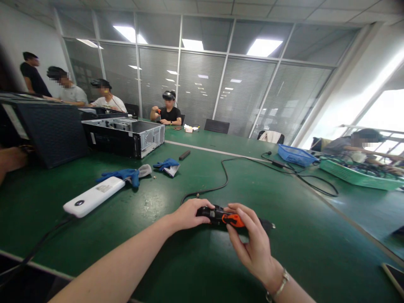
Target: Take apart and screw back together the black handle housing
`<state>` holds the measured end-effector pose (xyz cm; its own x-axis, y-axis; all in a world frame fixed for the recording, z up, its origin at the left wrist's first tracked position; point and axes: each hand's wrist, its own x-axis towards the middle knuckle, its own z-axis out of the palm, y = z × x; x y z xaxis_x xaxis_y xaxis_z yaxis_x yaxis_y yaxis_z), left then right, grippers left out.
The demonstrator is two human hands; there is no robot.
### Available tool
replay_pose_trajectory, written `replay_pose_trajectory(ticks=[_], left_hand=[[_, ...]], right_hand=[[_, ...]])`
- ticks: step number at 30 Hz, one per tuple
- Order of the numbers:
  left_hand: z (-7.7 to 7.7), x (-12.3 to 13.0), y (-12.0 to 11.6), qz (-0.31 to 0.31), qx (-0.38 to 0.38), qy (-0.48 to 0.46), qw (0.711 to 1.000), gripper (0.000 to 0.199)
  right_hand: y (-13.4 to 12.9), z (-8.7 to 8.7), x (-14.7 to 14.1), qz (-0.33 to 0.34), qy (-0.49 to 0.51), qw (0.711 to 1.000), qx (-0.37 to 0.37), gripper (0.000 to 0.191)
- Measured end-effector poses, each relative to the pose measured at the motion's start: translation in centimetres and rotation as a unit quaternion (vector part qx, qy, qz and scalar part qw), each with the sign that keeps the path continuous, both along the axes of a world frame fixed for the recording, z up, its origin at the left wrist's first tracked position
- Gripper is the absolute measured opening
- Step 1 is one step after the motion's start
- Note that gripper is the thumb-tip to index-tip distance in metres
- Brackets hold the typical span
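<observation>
A long black-and-orange power tool (233, 219) lies crosswise just above the green table in front of me. A black cord runs from near its left end, and a small metal tip shows at its right end. My left hand (191, 213) grips the left end, thumb and fingers closed around the black body. Over the orange middle part, my right hand (251, 237) holds the tool with its thumb on the near side and fingers on top and far side. Part of the tool's right half is hidden behind these fingers.
On the green table (176, 269) lie a white power bank-like device (94, 197), blue-and-grey gloves (126, 174) and a brown bar (184, 155). Open computer cases (116, 141) stand left. Blue (296, 155) and green baskets (360, 174) sit right, near cables. Several people work around.
</observation>
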<state>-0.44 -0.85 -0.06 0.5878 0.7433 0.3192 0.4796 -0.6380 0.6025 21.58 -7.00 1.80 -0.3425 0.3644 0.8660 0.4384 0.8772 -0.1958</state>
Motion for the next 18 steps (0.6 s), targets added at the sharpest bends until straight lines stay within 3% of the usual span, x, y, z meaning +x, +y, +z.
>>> replay_pose_trajectory(ticks=[4,10,15,18], left_hand=[[0.07,-0.04,0.02,0.004,-0.003,0.006,1.0,0.039],[0.01,-0.05,-0.01,-0.004,0.002,-0.007,1.0,0.038],[0.11,-0.05,-0.05,0.001,0.0,-0.002,1.0,0.038],[0.1,-0.02,-0.04,0.0,0.002,0.0,1.0,0.039]], right_hand=[[0.05,-0.17,0.1,-0.045,0.017,0.999,0.025,0.063],[-0.19,0.07,0.06,0.013,0.001,1.0,-0.015,0.064],[0.24,-0.28,0.17,-0.048,0.01,0.999,0.009,0.067],[0.23,-0.44,0.3,-0.029,0.006,0.999,0.014,0.07]])
